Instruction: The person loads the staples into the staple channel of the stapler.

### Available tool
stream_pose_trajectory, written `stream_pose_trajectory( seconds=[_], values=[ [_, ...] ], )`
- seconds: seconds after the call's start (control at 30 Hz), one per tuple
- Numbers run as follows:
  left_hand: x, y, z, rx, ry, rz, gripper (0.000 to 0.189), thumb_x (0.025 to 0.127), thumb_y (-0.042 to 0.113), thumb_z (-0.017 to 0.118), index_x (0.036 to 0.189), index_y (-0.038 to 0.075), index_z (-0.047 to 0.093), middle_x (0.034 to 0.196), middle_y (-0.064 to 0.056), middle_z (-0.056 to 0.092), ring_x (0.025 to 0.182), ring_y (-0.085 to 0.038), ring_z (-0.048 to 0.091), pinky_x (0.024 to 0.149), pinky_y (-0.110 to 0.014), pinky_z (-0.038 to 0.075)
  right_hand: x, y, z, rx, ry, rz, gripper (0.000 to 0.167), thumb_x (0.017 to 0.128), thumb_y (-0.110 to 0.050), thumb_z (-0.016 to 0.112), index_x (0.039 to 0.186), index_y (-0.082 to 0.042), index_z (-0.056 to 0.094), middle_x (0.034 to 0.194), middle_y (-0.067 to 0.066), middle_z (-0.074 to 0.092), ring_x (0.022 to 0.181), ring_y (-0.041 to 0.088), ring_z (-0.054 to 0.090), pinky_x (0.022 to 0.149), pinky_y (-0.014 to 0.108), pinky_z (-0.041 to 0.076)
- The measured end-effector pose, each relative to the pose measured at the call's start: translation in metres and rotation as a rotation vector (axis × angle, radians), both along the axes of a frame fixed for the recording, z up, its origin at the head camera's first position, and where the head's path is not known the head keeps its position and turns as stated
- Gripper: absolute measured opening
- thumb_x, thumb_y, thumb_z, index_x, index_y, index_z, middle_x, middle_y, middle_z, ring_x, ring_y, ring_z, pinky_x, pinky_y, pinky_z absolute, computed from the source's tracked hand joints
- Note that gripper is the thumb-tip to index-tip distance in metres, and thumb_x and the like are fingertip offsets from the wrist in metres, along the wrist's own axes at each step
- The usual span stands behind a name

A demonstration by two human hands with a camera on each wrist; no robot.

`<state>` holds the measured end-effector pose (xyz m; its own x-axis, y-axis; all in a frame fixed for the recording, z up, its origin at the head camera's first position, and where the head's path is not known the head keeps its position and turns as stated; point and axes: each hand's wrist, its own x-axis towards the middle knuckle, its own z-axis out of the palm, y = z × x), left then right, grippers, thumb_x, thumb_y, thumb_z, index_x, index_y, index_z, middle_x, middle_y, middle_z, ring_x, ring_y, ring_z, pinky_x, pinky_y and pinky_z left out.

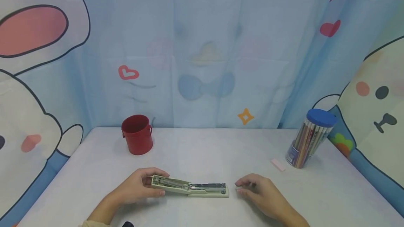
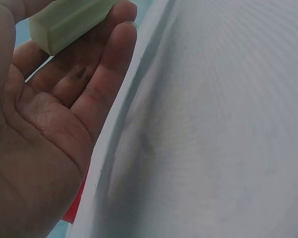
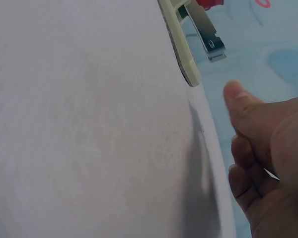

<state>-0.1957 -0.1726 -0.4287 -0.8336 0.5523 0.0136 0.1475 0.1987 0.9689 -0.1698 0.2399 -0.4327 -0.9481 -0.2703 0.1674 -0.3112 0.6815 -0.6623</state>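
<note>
A pale green stapler (image 1: 189, 186) lies folded wide open, its metal staple channel (image 1: 208, 186) uncovered along the base. My left hand (image 1: 143, 184) grips the end of its top arm between thumb and fingers; in the left wrist view that pale green end (image 2: 72, 22) sits above the palm. To the right of the base, apart from it, is my right hand (image 1: 262, 193), thumb and forefinger brought together. A tiny grey piece (image 1: 236, 187) shows at these fingertips. The right wrist view has the base's tip and the raised metal rail (image 3: 206, 29) near the thumb.
Behind the left hand stands a red bucket (image 1: 137, 136). A clear canister of pencils with a blue lid (image 1: 309, 139) is at the back right, a small pink block (image 1: 278, 165) beside it. Something black (image 1: 127, 224) pokes in at the bottom edge. A printed curtain (image 1: 205, 45) hangs behind the table.
</note>
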Motion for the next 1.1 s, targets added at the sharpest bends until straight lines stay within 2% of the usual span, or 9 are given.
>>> stream_pose_trajectory(
  seconds=[0.13, 0.43, 0.73, 1.1],
  values=[
    [-0.001, 0.001, 0.001, -0.006, 0.01, -0.001, 0.049, 0.084, 0.009, 0.082, 0.128, -0.001, 0.064, 0.118, -0.013, 0.065, 0.092, -0.024, 0.066, 0.077, -0.027, 0.055, 0.0, -0.006, 0.007, -0.025, 0.062, 0.039, 0.014, 0.088, -0.022, 0.079, 0.1, -0.021, 0.073, 0.096, -0.018, 0.067, 0.09, 0.006, 0.061, 0.081, 0.029, 0.052],
    [-0.002, 0.0, 0.0, -0.006, 0.02, -0.004, 0.049, 0.084, 0.009, 0.082, 0.128, -0.003, 0.064, 0.117, -0.014, 0.066, 0.091, -0.024, 0.066, 0.075, -0.027, 0.055, -0.005, -0.024, 0.013, -0.07, 0.143, 0.127, 0.012, 0.089, -0.022, 0.078, 0.099, -0.017, 0.075, 0.097, -0.016, 0.068, 0.089, 0.008, 0.062, 0.079, 0.031, 0.052],
    [-0.001, 0.0, -0.002, 0.003, 0.015, -0.004, 0.048, 0.084, 0.009, 0.082, 0.128, -0.001, 0.065, 0.117, -0.013, 0.066, 0.092, -0.024, 0.067, 0.076, -0.027, 0.055, -0.009, -0.039, 0.012, -0.051, 0.046, 0.102, 0.009, 0.088, -0.024, 0.079, 0.096, -0.021, 0.076, 0.096, -0.019, 0.067, 0.09, 0.009, 0.059, 0.081, 0.031, 0.051],
    [0.0, 0.001, 0.0, 0.003, 0.017, -0.006, 0.048, 0.084, 0.009, 0.082, 0.127, -0.002, 0.065, 0.117, -0.014, 0.066, 0.092, -0.024, 0.067, 0.078, -0.027, 0.055, -0.009, -0.045, 0.011, -0.042, 0.067, 0.088, 0.009, 0.085, -0.026, 0.082, 0.092, -0.025, 0.076, 0.094, -0.02, 0.066, 0.089, 0.008, 0.059, 0.079, 0.031, 0.051]
  ],
)
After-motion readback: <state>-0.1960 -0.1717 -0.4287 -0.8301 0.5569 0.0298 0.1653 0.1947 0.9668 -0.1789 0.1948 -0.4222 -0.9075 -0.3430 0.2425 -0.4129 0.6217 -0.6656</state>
